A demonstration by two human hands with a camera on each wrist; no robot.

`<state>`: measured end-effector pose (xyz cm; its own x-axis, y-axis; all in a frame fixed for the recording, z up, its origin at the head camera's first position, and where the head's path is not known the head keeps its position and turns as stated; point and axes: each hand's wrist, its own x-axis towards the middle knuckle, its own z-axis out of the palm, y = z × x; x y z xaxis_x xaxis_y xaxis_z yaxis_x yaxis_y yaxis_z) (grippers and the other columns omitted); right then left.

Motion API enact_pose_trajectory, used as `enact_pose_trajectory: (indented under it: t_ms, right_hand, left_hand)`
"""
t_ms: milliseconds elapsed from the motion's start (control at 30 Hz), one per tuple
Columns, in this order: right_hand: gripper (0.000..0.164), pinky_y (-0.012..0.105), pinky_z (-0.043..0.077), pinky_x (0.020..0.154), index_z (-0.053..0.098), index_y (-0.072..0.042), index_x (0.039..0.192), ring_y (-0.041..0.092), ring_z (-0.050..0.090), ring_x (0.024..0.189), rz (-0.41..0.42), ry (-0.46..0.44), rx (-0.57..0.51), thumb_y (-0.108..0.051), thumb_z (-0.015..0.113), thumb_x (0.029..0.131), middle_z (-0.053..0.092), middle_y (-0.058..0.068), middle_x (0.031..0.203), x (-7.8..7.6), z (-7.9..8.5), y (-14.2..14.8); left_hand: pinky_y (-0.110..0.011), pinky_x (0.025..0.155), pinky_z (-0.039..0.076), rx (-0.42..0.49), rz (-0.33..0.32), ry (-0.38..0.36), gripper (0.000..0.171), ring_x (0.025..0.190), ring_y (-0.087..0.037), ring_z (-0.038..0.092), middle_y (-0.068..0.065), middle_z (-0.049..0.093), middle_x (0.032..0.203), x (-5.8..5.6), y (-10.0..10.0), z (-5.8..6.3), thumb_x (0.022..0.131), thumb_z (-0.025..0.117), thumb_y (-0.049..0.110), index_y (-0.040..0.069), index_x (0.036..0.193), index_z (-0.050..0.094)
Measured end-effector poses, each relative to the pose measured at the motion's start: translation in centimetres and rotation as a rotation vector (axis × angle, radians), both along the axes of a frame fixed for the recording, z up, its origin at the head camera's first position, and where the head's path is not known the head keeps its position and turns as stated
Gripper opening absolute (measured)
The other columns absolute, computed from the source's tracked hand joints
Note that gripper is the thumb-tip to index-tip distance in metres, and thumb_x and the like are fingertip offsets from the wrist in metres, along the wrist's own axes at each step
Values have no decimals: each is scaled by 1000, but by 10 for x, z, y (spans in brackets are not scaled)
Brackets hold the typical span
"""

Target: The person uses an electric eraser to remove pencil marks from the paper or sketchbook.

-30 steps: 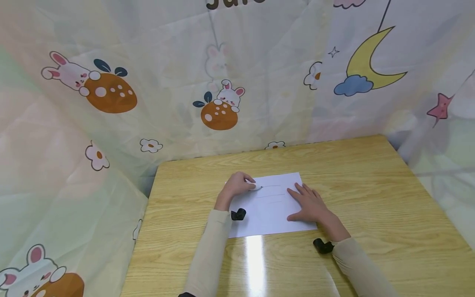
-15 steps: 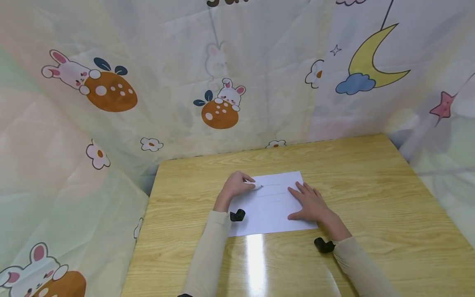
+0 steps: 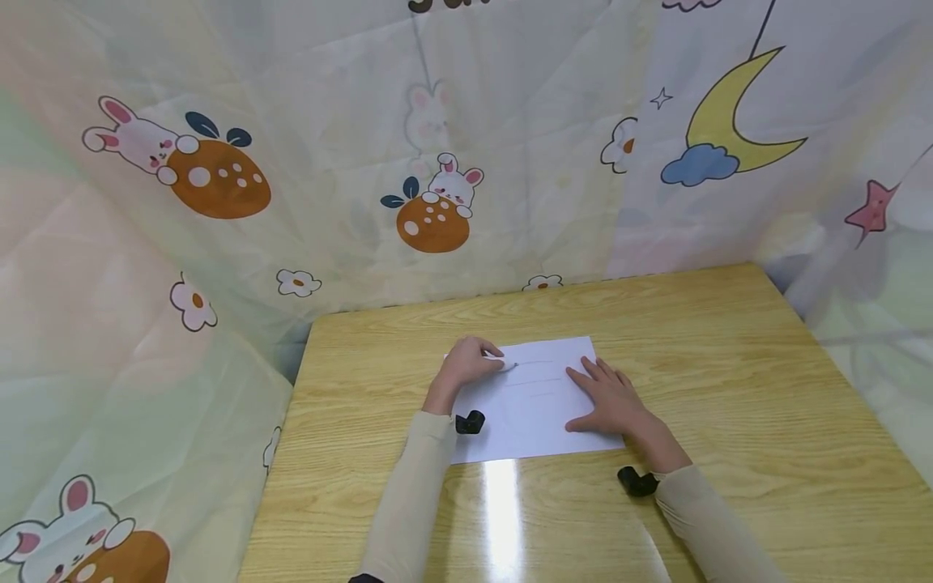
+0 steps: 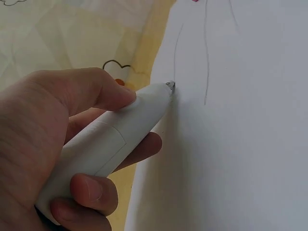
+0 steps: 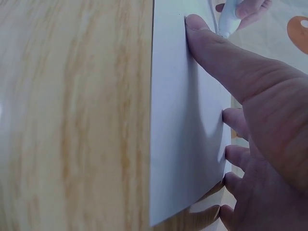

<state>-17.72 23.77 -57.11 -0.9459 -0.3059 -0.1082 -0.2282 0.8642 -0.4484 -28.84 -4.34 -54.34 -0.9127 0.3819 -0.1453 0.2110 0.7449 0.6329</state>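
Observation:
My left hand [image 3: 464,363] grips a thick white pen-shaped tool [image 4: 108,132] with a small metal tip, thumb and fingers wrapped about its body. Its tip is right at the end of a thin line [image 4: 175,53] on a white sheet of paper [image 3: 521,425]. Three thin, roughly parallel lines show on the sheet in the head view. At the sheet's right side, my right hand [image 3: 611,402] rests with fingers spread on the paper. In the right wrist view its thumb [image 5: 207,36] lies on the sheet near the edge, and the other fingertips reach the far side.
The paper lies on a wood-grain table [image 3: 350,389]. Cloth [image 3: 328,186] printed with rabbits, flowers and a moon hangs behind and at the sides. A black wrist piece [image 3: 470,422] shows at the left wrist, another black piece [image 3: 636,482] at the right. Bright glare crosses the front.

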Motion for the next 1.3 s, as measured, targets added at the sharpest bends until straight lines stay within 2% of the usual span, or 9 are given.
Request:
enact_pose_trajectory:
  t_ms: [200, 400, 633, 933, 1300]
  right_hand:
    - [102, 66, 9, 106, 38, -8, 149, 48, 12, 140, 5, 3, -1, -56, 81, 70, 22, 25, 155, -1, 0, 1]
    - [102, 65, 9, 106, 38, -9, 150, 47, 11, 141, -1, 7, -5, -55, 81, 70, 22, 24, 155, -1, -1, 1]
    - [102, 65, 9, 106, 38, -9, 150, 47, 11, 141, 0, 4, 2, -57, 80, 70, 21, 24, 155, 0, 0, 1]
    - [103, 64, 9, 107, 37, -11, 151, 46, 10, 142, 0, -4, 2, -58, 80, 70, 20, 23, 156, -2, -3, 1]
    - [102, 65, 10, 106, 38, -10, 150, 47, 12, 141, 0, 3, 4, -57, 80, 70, 22, 24, 155, 0, -1, 0]
  left_hand:
    - [-31, 69, 47, 8, 17, -21, 18, 84, -13, 57, 3, 69, 99, -2, 1, -2, 84, 74, 29, 18, 96, 79]
    - [-31, 69, 47, 22, -12, -23, 19, 82, -14, 58, 1, 69, 101, -1, 4, 1, 84, 72, 29, 18, 97, 79]
    - [-30, 68, 47, 2, 8, -45, 17, 81, -12, 57, 3, 69, 102, -2, 2, 0, 83, 74, 30, 19, 96, 79]
    - [-31, 70, 47, 1, -15, -29, 19, 83, -13, 59, 2, 70, 102, -2, 4, 4, 83, 73, 30, 19, 97, 79]
    - [-31, 71, 48, 6, -15, -48, 19, 84, -13, 59, 2, 69, 104, -2, 6, 3, 84, 73, 29, 17, 98, 79]
